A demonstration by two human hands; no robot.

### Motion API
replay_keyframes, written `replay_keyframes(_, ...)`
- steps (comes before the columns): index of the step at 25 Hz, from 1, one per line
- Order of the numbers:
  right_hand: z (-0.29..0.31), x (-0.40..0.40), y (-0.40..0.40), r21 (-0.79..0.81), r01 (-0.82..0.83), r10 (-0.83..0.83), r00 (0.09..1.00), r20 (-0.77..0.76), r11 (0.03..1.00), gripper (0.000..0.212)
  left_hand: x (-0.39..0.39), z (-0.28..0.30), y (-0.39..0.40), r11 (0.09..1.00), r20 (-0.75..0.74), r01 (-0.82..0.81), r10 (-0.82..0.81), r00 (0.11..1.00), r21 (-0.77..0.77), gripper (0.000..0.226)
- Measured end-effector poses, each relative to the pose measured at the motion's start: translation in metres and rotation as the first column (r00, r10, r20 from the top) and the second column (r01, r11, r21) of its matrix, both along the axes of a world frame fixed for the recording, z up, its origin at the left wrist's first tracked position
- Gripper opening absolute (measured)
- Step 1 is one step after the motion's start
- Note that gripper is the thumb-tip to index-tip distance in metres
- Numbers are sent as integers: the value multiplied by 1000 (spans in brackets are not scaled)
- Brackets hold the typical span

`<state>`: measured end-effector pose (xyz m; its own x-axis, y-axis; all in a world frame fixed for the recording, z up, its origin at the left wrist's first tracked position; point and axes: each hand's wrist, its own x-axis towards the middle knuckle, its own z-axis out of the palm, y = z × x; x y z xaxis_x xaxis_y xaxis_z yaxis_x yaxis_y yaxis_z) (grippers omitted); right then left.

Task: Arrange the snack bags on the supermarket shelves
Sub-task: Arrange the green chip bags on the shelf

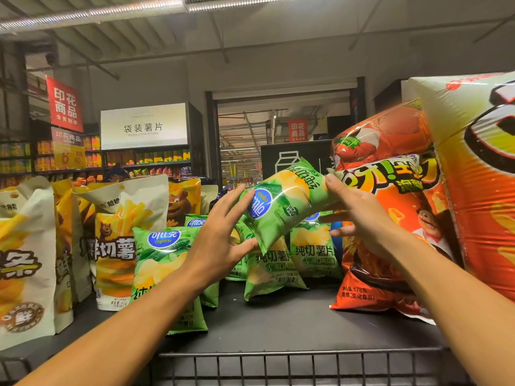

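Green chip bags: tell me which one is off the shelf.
The green bag held sideways between left hand and right hand; the other green bags stand upright on the shelf.

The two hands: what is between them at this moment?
In the head view, one green chip bag lies sideways between the left hand and the right hand; each hand grips one end.
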<state>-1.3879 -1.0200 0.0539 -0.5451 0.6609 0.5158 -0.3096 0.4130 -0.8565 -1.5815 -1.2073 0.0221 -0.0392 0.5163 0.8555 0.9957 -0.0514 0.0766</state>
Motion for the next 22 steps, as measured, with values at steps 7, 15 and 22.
replay_keyframes(7,1,-2,1,164,-233,259,952,-163,959,38,-5,-4,3,957,362,279,-289,886,80,74)
replay_keyframes(15,-4,0,-2,264,-117,122,992,-3,957,35,-3,0,-1,994,548,107,-106,830,29,97)
replay_keyframes(22,-3,-1,1,312,-70,77,997,-10,947,40,1,-1,-1,1000,538,25,-13,843,-15,74)
